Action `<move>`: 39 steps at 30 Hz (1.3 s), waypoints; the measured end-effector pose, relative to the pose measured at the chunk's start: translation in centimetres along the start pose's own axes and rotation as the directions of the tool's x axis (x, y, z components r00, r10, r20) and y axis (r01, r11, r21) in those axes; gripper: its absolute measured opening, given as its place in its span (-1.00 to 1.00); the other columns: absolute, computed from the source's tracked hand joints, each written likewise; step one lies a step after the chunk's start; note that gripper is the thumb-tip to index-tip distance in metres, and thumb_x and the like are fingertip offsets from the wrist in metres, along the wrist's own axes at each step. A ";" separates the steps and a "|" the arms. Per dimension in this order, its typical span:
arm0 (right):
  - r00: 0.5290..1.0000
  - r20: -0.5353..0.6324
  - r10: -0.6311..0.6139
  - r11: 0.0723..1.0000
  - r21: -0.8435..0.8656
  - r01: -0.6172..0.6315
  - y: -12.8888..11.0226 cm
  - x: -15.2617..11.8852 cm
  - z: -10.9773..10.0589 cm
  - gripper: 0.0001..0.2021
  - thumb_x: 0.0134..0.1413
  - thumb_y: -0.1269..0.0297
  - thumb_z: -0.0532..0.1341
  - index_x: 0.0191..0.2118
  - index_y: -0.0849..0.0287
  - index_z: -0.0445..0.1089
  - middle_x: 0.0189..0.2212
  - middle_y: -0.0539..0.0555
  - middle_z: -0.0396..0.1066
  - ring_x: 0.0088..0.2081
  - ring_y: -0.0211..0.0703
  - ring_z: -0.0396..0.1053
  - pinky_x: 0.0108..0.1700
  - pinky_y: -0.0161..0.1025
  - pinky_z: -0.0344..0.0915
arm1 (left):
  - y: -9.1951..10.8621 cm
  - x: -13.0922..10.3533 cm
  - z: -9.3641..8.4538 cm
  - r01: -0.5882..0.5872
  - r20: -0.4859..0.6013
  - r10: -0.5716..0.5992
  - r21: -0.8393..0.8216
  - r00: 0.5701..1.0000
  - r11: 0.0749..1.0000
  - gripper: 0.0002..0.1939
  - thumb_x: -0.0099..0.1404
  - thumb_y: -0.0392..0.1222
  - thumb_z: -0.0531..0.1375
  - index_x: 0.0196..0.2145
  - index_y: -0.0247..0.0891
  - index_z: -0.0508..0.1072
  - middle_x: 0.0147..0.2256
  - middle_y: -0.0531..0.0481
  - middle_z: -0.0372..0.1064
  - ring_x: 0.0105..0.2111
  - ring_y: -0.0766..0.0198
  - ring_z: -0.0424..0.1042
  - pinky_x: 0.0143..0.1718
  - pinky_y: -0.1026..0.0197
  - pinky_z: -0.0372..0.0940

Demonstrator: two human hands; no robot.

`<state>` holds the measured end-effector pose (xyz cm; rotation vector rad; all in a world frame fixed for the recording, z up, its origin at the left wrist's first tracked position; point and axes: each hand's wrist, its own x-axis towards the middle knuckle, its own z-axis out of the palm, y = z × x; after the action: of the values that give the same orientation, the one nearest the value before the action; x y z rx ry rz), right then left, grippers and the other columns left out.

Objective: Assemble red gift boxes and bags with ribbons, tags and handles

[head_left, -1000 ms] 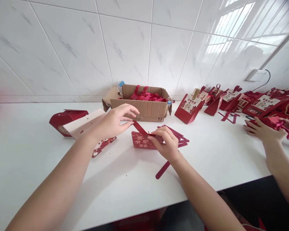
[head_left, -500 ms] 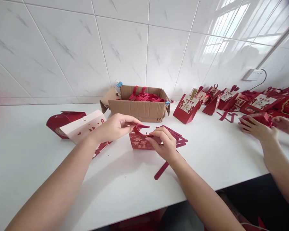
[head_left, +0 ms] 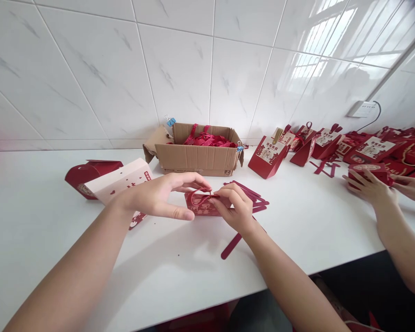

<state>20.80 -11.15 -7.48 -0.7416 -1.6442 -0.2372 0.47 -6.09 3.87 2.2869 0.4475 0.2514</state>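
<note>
A looped red strap (head_left: 195,198) hangs between my hands, above a small red box (head_left: 207,208) with light printing. My right hand (head_left: 235,206) pinches the strap's ends together with thumb and fingers. My left hand (head_left: 162,196) has its thumb spread away from the fingers, and its fingertips touch the strap at the loop's top. Behind and under my left forearm lies an open pale card sheet (head_left: 119,180) with red print. Several loose dark red strips (head_left: 251,191) lie right of the box, and one strip (head_left: 231,246) lies nearer the front edge.
A cardboard box (head_left: 195,159) of red straps stands by the wall. A folded red box (head_left: 86,177) is at the left. Finished-looking red boxes (head_left: 268,157) line the right back. At the right, another person's hands (head_left: 371,186) hold a red box.
My left thumb has opened away from the fingers and moved down, and that hand has let its pinch on the strap go. The strap has closed into a loop beside my right fingertips.
</note>
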 end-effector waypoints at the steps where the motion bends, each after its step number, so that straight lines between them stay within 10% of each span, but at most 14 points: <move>1: 1.000 -0.002 -0.001 1.000 -0.002 0.001 0.0 0.0 0.0 -0.80 0.08 0.49 0.27 -0.18 0.10 0.35 -0.37 0.04 0.37 -0.36 -0.25 0.40 -0.35 -0.29 0.45 | 0.1 0.0 0.1 0.017 -0.006 -0.017 0.005 1.000 1.000 -0.52 0.19 -0.10 0.26 0.08 -0.06 0.34 0.08 -0.01 0.37 0.08 0.13 0.35 0.14 0.08 0.27; 13: 1.000 -0.006 -0.015 0.999 -0.029 0.014 0.1 -0.2 0.0 -0.82 0.09 0.46 0.26 -0.17 0.10 0.37 -0.38 0.04 0.39 -0.37 -0.24 0.41 -0.35 -0.28 0.44 | 1.2 1.6 3.3 0.276 -0.510 -0.181 0.115 0.841 0.954 -0.75 0.27 -0.11 0.11 -0.28 -0.15 0.58 -0.20 0.02 0.52 -0.30 0.23 0.49 -0.40 0.29 0.38; 39: 0.999 -0.013 -0.038 0.999 -0.012 0.038 0.0 0.1 0.0 -0.80 0.09 0.46 0.26 -0.16 0.09 0.37 -0.39 0.03 0.39 -0.38 -0.24 0.41 -0.36 -0.27 0.44 | 2.3 0.9 3.7 0.280 -0.423 -0.155 0.254 0.893 0.926 -0.71 0.26 -0.21 0.08 -0.18 -0.09 0.57 -0.20 0.04 0.51 -0.26 0.20 0.47 -0.34 0.26 0.36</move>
<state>20.77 -11.10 -7.37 -0.7160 -1.6464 -0.2785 3.03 -9.66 3.07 2.4602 1.0143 0.5703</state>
